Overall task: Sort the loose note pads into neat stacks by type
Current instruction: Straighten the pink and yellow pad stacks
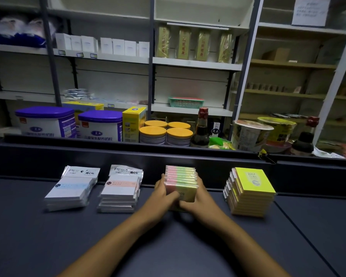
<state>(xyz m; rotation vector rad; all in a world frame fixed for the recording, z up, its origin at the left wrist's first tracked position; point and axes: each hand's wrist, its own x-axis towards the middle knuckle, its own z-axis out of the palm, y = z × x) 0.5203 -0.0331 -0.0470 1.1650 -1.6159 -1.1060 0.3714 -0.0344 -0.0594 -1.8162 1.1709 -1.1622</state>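
Four stacks of note pads stand in a row on the dark counter [168,246]. At the far left lies a stack of white pads with a blue band [70,189], in clear wrappers. Beside it is a stack of white pads with a pink band [119,191]. The third stack holds pink, green and yellow pads [181,177]. My left hand [164,193] presses its left side and front. My right hand [198,200] clasps its right side. At the right stands a tall stack of yellow pads [252,188], untouched.
A raised dark ledge [128,154] runs behind the stacks. Beyond it stand purple-lidded tubs [46,120], yellow-lidded cans [166,132], dark bottles [201,130], cup noodles [250,134] and shelves with boxes.
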